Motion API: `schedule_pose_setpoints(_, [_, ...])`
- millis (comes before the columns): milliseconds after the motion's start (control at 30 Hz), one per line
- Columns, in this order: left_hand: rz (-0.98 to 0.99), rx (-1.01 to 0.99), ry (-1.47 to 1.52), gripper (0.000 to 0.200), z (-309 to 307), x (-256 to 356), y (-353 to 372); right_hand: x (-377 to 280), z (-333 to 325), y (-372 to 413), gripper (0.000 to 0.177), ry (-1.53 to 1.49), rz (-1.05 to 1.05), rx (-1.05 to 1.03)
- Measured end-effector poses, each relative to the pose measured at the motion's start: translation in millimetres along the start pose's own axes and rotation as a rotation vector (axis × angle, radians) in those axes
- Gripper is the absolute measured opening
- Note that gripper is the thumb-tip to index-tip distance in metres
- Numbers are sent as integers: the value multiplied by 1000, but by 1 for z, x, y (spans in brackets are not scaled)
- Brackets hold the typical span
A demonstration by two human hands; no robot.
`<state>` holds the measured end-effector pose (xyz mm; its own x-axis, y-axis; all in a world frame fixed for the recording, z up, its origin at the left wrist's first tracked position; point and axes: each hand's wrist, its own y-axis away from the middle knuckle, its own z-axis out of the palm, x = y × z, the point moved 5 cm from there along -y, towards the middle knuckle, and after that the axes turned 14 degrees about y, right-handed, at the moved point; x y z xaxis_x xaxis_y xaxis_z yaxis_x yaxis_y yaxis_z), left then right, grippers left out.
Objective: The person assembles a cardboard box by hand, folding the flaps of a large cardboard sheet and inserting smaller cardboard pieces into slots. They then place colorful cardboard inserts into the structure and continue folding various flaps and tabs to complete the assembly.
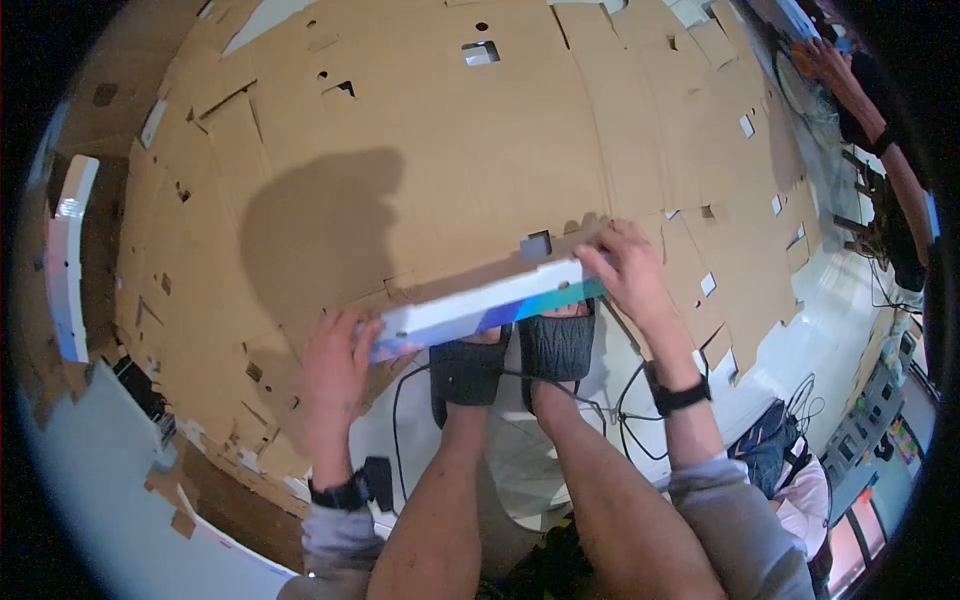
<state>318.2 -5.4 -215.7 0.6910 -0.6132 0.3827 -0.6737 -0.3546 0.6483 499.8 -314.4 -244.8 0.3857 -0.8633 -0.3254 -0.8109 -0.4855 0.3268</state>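
A long, narrow cardboard box (480,308) is held in front of me, low over my feet and slightly tilted. One long side is white with small round holes. The side facing me is printed blue, purple and teal. My left hand (338,365) is closed around its left end, a little blurred. At the other end my right hand (630,262) grips it, thumb on the near side and fingers over the far edge. The far side of the box is hidden from me.
Cut-up brown cardboard sheets (480,150) cover the floor ahead. A similar long white box (68,260) stands at the far left. Black cables (625,400) run by my feet. Another person's hand (825,62) is at upper right; a person in pink (805,495) is at lower right.
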Motion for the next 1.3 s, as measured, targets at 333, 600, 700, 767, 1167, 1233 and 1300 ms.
schedule_pose_setpoints(333, [346,363,-201,75,61,28,-24,-22,29,-10,29,190,5,397])
schedule_pose_setpoints(600, [341,357,-104,77,54,33,-19,-72,21,31,64,70,-206,5])
schedule_pose_setpoints(700, [518,250,19,72,57,44,-3,-76,35,31,80,185,-206,-51])
schedule_pose_setpoints(767, [592,173,48,67,60,53,9,-75,39,29,81,251,-214,-55])
schedule_pose_setpoints(1167, [454,-4,-220,42,10,84,-63,-81,-8,-62,62,319,-397,-144])
schedule_pose_setpoints(1233, [417,-41,-235,50,3,86,-82,-81,-5,-80,64,278,-420,-59])
schedule_pose_setpoints(1300, [388,-61,-186,57,-2,88,-99,-78,3,-95,63,267,-425,6])
